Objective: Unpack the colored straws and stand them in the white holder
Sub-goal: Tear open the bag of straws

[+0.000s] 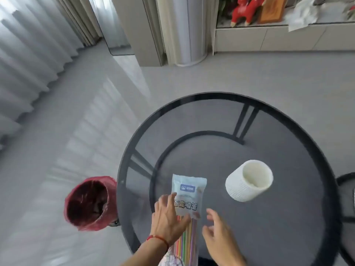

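A sealed pack of colored straws (189, 196) lies on the round dark glass table (269, 217), its pale blue label end pointing away from me and the striped straws running back toward the near edge. My left hand (167, 217) lies on the pack's left side, fingers spread and fairly straight. Just right of the pack hovers my right hand (217, 231), fingers loosely bent and holding nothing. The white ribbed holder (249, 182) stands to the right of the pack, empty inside as far as I see.
A bin lined with a red bag (90, 203) stands on the floor just left of the table. A second dark round table edge (345, 198) shows at the far right. Curtains, a cabinet and grey floor lie beyond.
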A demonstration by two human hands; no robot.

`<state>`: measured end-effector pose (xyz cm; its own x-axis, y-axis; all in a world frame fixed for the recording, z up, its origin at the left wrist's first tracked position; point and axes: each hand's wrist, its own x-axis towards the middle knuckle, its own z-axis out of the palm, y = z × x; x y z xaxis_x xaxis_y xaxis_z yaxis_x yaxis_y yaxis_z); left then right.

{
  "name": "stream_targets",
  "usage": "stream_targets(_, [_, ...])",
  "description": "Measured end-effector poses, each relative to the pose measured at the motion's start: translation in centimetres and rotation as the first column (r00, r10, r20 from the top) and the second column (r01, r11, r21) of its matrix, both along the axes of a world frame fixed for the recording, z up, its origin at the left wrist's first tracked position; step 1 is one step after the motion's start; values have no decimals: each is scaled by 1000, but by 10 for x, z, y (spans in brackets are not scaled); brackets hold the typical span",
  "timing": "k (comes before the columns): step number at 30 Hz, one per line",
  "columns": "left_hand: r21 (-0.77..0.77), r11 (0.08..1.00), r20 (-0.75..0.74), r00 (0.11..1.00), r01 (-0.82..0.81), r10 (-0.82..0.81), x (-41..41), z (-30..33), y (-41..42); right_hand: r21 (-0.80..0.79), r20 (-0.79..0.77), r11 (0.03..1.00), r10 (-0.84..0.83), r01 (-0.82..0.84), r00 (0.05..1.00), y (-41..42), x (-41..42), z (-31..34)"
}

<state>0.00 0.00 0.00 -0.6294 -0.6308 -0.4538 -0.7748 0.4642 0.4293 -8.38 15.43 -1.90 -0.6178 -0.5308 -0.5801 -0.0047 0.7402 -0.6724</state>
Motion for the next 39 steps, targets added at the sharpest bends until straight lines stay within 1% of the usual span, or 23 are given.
stream_targets(1, [-25, 999, -57, 998, -23, 22, -11, -10, -3, -109, -70, 988, -113, 105, 991, -8, -2, -16])
stream_targets(3, [-105, 990, -132, 988, -98, 84, -31, -38, -8, -278, -160, 916, -341, 290, 926, -22, -7, -45])
stream_targets(4, [-177, 977, -163, 983, -117, 88, -41, -49, -10, -355, -199, 871, -426, 340, 883, -29, -9, -51])
stream_targets(5, [-217, 970, -176, 982, -107, 69, -47, -63, -11, -415, -240, 831, -492, 370, 837, -35, -7, -64])
stream_targets(7, [-287, 957, -171, 985, -51, 1, -48, -76, -7, -484, -323, 804, -531, 346, 783, -38, 2, -76])
stream_targets(9, [-365, 931, -177, 982, 1, -71, -46, -86, -8, -504, -342, 795, -543, 338, 767, -40, 7, -86])
stream_targets(11, [-389, 921, -202, 975, 6, -91, -42, -97, -10, -525, -365, 796, -530, 300, 766, -37, 8, -92])
stream_targets(12, [-408, 913, -246, 963, 5, -115, -39, -104, -12, -539, -380, 793, -530, 284, 758, -37, 8, -95])
stream_targets(13, [-429, 903, -260, 955, 17, -141, -36, -107, -16, -550, -371, 783, -540, 290, 755, -36, 8, -99])
stream_targets(16, [-443, 892, -290, 928, 85, -233, -22, -109, -27, -556, -326, 767, -555, 320, 766, -28, 6, -104])
stream_targets(18, [-428, 887, -286, 905, 174, -315, -18, -105, -40, -539, -317, 775, -549, 329, 773, -30, 1, -108])
stream_targets(20, [-404, 868, -264, 872, 288, -412, -1, -96, -44, -524, -332, 798, -515, 300, 790, -33, 9, -103])
stream_targets(21, [-397, 864, -281, 854, 311, -437, 3, -89, -47, -511, -343, 813, -489, 278, 802, -38, 6, -97])
stream_targets(24, [-309, 847, -267, 816, 432, -513, 18, -74, -38, -416, -304, 871, -404, 261, 863, -39, 7, -90])
stream_targets(26, [-356, 818, -311, 768, 451, -559, 29, -64, -27, -486, -233, 843, -380, 231, 895, -28, 15, -83])
stream_targets(27, [-381, 797, -321, 741, 468, -589, 30, -63, -23, -491, -196, 846, -342, 210, 919, -24, 16, -83])
stream_targets(30, [-545, 673, -305, 629, 500, -715, 36, -47, -11, -496, -161, 860, -225, 118, 961, -3, 21, -58])
stream_targets(33, [-682, 512, -193, 546, 523, -815, 27, -28, -9, -498, -132, 864, -161, 75, 978, 10, 5, -22])
stream_targets(35, [-723, 432, -123, 515, 539, -849, 21, -22, -9, -533, -21, 844, -79, 56, 997, 16, -2, -10])
stream_targets(36, [-722, 424, -102, 521, 547, -847, 19, -24, -8, -553, 46, 831, -46, 64, 998, 19, -4, -10])
stream_targets(37, [-709, 443, -99, 544, 549, -833, 18, -29, -8, -579, 102, 811, -37, 89, 994, 20, -4, -15])
stream_targets(38, [-683, 484, -120, 569, 547, -813, 18, -37, -8, -606, 147, 785, -52, 132, 988, 19, -3, -24])
stream_targets(39, [-636, 546, -169, 592, 545, -788, 18, -45, -7, -626, 186, 757, -85, 184, 979, 18, -4, -35])
